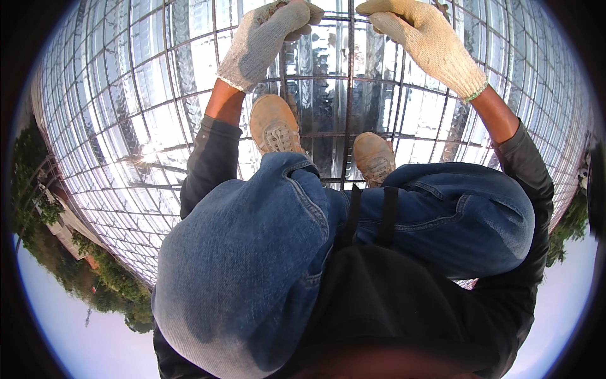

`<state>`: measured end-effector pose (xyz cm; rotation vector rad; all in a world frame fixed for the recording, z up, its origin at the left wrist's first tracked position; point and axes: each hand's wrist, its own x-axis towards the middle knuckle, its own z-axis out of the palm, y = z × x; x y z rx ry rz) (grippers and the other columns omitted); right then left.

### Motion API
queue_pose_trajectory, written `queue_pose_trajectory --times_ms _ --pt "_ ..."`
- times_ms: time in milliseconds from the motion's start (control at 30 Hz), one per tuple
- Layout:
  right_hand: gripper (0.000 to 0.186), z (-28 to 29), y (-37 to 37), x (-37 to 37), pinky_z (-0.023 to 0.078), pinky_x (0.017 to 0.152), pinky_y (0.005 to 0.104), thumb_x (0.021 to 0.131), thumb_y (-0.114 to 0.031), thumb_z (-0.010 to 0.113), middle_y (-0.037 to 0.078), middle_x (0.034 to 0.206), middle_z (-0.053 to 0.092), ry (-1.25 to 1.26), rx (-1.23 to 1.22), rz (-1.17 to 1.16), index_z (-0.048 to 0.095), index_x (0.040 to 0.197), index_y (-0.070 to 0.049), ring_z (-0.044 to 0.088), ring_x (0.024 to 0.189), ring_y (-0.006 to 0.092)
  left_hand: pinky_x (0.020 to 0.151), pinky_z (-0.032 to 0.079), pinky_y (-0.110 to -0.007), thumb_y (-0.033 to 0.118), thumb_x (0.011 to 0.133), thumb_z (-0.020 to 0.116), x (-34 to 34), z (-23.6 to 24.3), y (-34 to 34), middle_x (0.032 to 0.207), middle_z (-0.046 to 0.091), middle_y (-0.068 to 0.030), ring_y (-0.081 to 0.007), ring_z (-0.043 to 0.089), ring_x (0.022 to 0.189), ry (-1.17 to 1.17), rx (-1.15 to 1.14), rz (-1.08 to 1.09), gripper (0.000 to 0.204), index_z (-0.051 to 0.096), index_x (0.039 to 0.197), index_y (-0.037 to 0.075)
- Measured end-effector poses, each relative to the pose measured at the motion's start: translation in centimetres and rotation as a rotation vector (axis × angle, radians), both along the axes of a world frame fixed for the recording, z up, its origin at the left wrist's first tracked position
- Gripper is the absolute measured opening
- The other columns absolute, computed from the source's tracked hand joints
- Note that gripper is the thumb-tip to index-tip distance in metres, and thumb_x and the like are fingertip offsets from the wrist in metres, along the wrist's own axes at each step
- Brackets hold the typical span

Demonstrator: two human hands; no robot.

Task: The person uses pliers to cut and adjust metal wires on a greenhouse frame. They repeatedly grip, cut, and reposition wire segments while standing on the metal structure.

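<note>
My left hand (271, 39), in an off-white knit glove, is at the top edge over a grid of thin dark steel bars (351, 76). Its fingers are bent and pressed together, and what they hold, if anything, is hidden. Across a narrow gap is my right hand (424, 36), gloved alike, its fingers curled inward toward the left hand. A small dark piece (440, 7) shows behind the right glove's knuckles, too cut off to name. Both hands are partly cropped by the frame.
Beneath the bars lies shiny, ribbed silvery sheeting (315, 107) with strong glare. My tan left shoe (275, 123) and tan right shoe (374, 158) rest on the grid, below my bent knees in blue jeans (246, 252). Trees (113, 287) stand beyond the left edge.
</note>
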<state>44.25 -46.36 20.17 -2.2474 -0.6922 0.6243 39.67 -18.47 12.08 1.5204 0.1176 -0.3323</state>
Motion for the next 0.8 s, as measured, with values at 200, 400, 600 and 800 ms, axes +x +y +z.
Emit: queue_pose_trajectory --times_ms 200,400,600,800 --pt "0.039 0.4 -1.7 3.7 0.061 0.085 0.0382 0.117 -0.032 0.057 0.013 0.107 0.079 -0.094 -0.116 0.011 0.078 0.138 -0.006 0.075 0.089 0.0236 0.1 0.057 -0.037 0.035 0.112 0.067 0.6 -2.5 -0.1 0.119 0.076 -0.0087 -0.019 0.071 0.111 -0.038 -0.004 -0.003 0.041 0.073 0.137 0.002" --pt "0.036 -1.8 -4.8 12.0 0.063 0.089 0.0403 0.117 -0.029 0.058 0.015 0.112 0.08 -0.274 -0.421 0.097 0.079 0.136 -0.007 0.077 0.093 0.0262 0.071 0.058 -0.023 0.053 0.104 0.078 0.0 -8.3 0.2 0.093 0.074 -0.0021 -0.0062 0.07 0.081 0.131 0.09 0.062 0.054 0.079 0.131 0.006" --pt "0.033 -9.7 -4.7 14.4 0.064 0.094 0.0424 0.116 -0.027 0.06 0.016 0.117 0.082 -0.295 -0.535 0.285 0.08 0.135 -0.008 0.08 0.097 0.0288 0.09 0.062 -0.042 0.05 0.096 0.075 -0.8 -10.3 -4.3 0.102 0.082 -0.017 -0.0264 0.079 0.093 0.149 0.391 -0.01 0.068 0.076 0.136 -0.005" --pt "0.031 -16.6 -3.4 12.9 0.065 0.099 0.0446 0.115 -0.024 0.061 0.017 0.121 0.084 -0.225 -0.529 0.39 0.082 0.133 -0.009 0.082 0.101 0.0313 0.096 0.061 -0.05 0.051 0.094 0.076 -0.4 -11.8 -6.8 0.107 0.083 -0.024 -0.041 0.081 0.103 0.05 0.676 -0.082 0.075 0.072 0.144 -0.005"
